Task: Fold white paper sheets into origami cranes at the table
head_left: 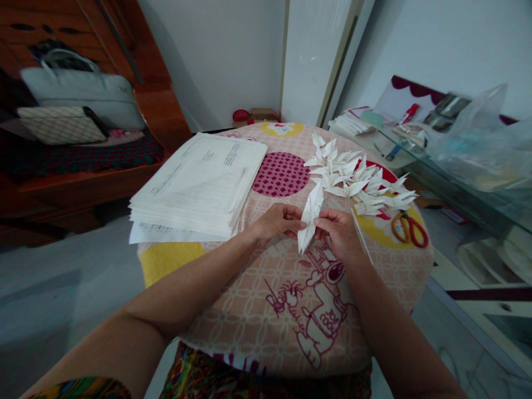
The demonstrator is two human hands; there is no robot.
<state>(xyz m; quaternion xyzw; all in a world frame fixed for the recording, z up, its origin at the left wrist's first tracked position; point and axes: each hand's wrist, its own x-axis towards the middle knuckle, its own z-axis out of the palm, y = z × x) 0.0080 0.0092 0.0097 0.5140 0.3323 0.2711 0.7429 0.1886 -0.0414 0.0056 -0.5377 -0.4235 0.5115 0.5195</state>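
Note:
Between both hands is a folded piece of white paper (311,213), long and diamond-shaped, held upright a little above the table. My left hand (279,224) pinches its left edge with thumb and fingers. From the other side my right hand (336,230) grips it the same way, fingertips partly hidden behind the paper. Just beyond my right hand lies a heap of folded paper cranes (353,174). To the left of my left hand stands a thick stack of printed paper sheets (195,183).
Scissors (409,228) with orange and red handles lie at the table's right edge. A patterned cloth (249,299) covers the round table. On the right, a glass shelf (465,183) carries a plastic bag (477,144). Bags (91,91) rest on a wooden bench at left.

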